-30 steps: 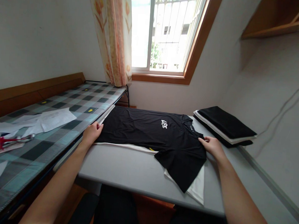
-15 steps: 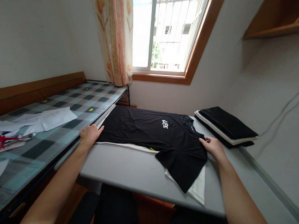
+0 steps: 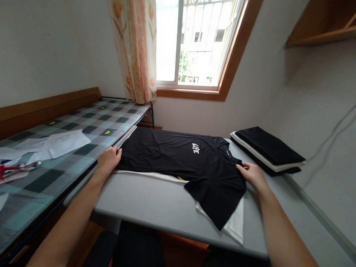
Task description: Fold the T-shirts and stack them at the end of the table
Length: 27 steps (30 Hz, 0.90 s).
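Spread from the gray table (image 3: 145, 199)'s left edge, the black T-shirt (image 3: 168, 152) mostly hides a white garment (image 3: 236, 224). The left hand (image 3: 108, 160) curls at the hem, its fingertips obscured, pinching or not I cannot tell; the right hand (image 3: 253, 176), forearm angled inward, pinches the shoulder beside the collar.

The shirt (image 3: 165, 152) lies lengthwise on the table (image 3: 145, 201), collar (image 3: 225, 149) right, hem (image 3: 126, 151) left, one sleeve (image 3: 216, 204) towards the near edge; cloth (image 3: 235, 226) lies under it, showing along its near side; the left grip (image 3: 108, 160) is at the near hem corner, the right grip (image 3: 255, 177) at the near shoulder; the pile (image 3: 268, 147) sits on the table, behind and right of the shirt; left of the table is the bed (image 3: 119, 121), papers (image 3: 67, 143) and a tool (image 3: 1, 171) on it; behind is the window (image 3: 199, 44), the curtain (image 3: 137, 45) at its left; the shelf (image 3: 330, 34) hangs upper right.
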Each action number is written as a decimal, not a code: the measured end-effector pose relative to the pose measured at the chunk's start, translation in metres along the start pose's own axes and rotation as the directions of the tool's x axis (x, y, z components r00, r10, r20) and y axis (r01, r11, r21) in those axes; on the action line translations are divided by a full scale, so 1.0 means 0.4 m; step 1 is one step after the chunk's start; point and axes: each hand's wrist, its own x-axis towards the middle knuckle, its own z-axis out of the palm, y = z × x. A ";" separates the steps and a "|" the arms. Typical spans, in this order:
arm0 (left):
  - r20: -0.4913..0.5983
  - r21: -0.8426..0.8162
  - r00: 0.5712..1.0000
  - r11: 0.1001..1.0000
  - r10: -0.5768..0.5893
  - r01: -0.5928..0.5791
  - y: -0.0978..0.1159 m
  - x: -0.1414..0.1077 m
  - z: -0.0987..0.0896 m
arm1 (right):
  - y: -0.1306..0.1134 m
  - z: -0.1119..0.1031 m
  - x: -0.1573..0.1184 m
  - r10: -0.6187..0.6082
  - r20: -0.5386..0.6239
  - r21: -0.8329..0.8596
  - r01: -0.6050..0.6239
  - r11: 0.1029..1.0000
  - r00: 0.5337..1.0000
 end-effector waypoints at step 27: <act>0.158 -0.333 0.987 0.943 0.034 0.021 0.023 0.109 0.013 | -0.004 0.001 -0.003 0.013 0.003 -0.031 -0.013 0.999 1.000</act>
